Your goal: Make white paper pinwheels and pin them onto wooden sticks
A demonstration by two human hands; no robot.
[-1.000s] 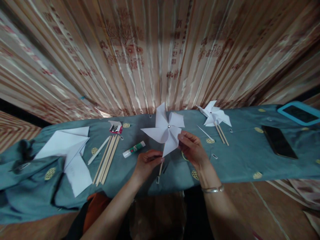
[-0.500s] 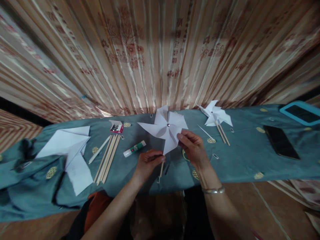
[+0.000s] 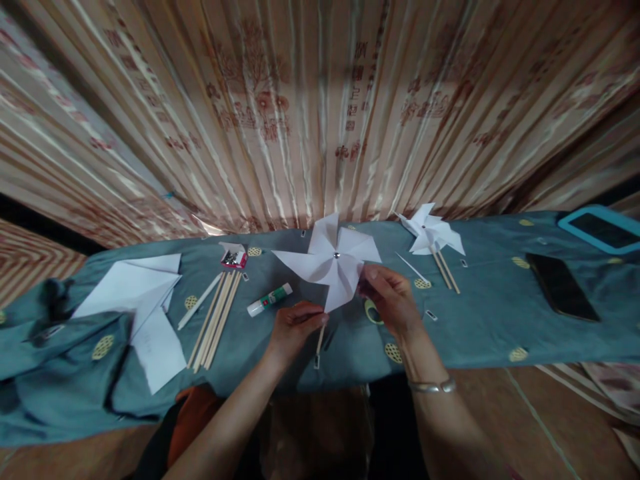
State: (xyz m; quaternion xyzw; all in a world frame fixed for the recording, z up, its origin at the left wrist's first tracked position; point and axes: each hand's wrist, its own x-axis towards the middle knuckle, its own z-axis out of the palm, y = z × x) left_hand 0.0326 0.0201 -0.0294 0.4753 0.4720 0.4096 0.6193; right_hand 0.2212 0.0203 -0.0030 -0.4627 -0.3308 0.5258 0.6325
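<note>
A white paper pinwheel (image 3: 345,277) with a shiny pin at its centre stands out over the middle of the table. My left hand (image 3: 299,328) pinches its thin wooden stick (image 3: 321,338) just under the lower blade, and the stick's end shows below my fingers. At the wheel's lower right, my right hand (image 3: 393,300) is closed with bent fingers against the edge of a blade; its fingertips are partly hidden and dim. A green and white glue stick (image 3: 270,299) lies left of the pinwheel.
On the green cloth (image 3: 480,333) lie wooden sticks (image 3: 220,320), a white rod (image 3: 200,300), a small box of pins (image 3: 233,256) and folded paper (image 3: 135,287). To the right are another pinwheel (image 3: 433,230), a phone (image 3: 563,287) and a blue-framed tablet (image 3: 600,229). A curtain (image 3: 310,120) hangs behind.
The pinwheel's blades have turned or tilted slightly, with the right tip farther right and lower. My right fingers have shifted a little along the blade edge. My left hand keeps its hold.
</note>
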